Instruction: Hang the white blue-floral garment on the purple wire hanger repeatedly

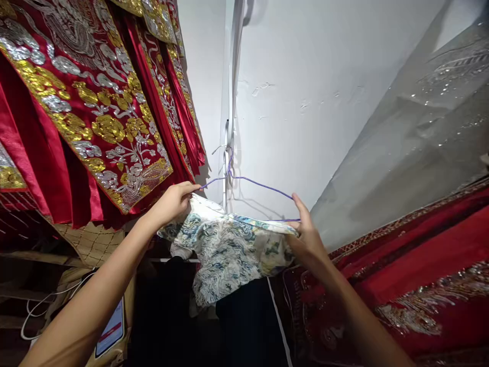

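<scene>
A blue, cream and green patterned garment (237, 250), with a ruffled, textured front, hangs between my two hands. Behind its upper edge runs a thin purple wire hanger (263, 184), whose hook reaches up beside a white upright pole. My left hand (176, 202) is closed on the garment's left top corner, fingertips at the hanger's left arm. On the other side, my right hand (305, 232) pinches the garment's right top corner, with the thumb or a finger along the hanger's right end. The hanger's lower bar is mostly hidden by the cloth.
Red costumes with gold and silver sequins (109, 127) hang at the left. Grey translucent sheeting (401, 137) covers the right side above red beaded cloth (428, 255). A white pole (231, 66) stands against the white wall. A lit phone (111, 329) and white cable lie lower left.
</scene>
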`<state>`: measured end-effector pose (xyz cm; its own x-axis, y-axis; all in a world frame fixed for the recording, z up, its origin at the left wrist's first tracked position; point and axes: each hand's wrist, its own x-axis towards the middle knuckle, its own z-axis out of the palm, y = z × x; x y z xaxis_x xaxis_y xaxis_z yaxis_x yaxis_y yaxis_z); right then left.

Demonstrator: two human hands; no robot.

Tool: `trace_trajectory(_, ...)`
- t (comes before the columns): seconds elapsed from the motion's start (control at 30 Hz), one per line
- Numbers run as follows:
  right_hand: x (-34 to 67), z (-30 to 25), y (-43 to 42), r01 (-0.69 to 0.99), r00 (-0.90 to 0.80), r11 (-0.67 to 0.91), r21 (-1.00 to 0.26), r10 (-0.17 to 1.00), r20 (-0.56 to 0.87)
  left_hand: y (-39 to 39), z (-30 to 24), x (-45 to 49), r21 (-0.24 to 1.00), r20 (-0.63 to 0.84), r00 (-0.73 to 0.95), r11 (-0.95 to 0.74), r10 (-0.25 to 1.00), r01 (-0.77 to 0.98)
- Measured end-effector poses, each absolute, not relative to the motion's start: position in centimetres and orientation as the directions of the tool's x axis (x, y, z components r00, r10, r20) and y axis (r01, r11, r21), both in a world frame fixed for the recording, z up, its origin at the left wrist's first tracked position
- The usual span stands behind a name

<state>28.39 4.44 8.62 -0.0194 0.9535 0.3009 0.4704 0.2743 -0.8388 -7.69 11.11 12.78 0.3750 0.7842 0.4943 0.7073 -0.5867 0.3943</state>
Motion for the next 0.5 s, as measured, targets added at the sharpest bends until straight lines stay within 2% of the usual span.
trace_trajectory(0.17, 31.3, 10.6, 4.8, 0.667, 0.068, 0.138, -0.733, 0.968, 0.243, 10.8, 13.2, -7.4, 0.411, 0.477, 0.405, -0.606, 0.78, 0.681)
trace_trajectory(0.3, 32.7, 12.2, 5.4, 0.704, -0.04, 0.195, -0.683, 0.971, 0.236, 11.2, 11.9, -8.7, 0.436, 0.527, 0.293, -0.55, 0.798, 0.713)
trace_trajectory(0.43, 32.6, 14.5, 6.0, 0.536, -0.322, 0.209, -0.818, 0.946, 0.031, 11.9, 10.7, -10.5, 0.551, 0.46, 0.169, -0.43, 0.871, 0.715)
trace_trajectory(0.5, 31.5, 14.8, 6.7, 0.368, -0.327, 0.19, -0.91, 0.943, 0.065, 12.1, 10.3, -10.7, 0.617, 0.437, 0.055, -0.344, 0.898, 0.708)
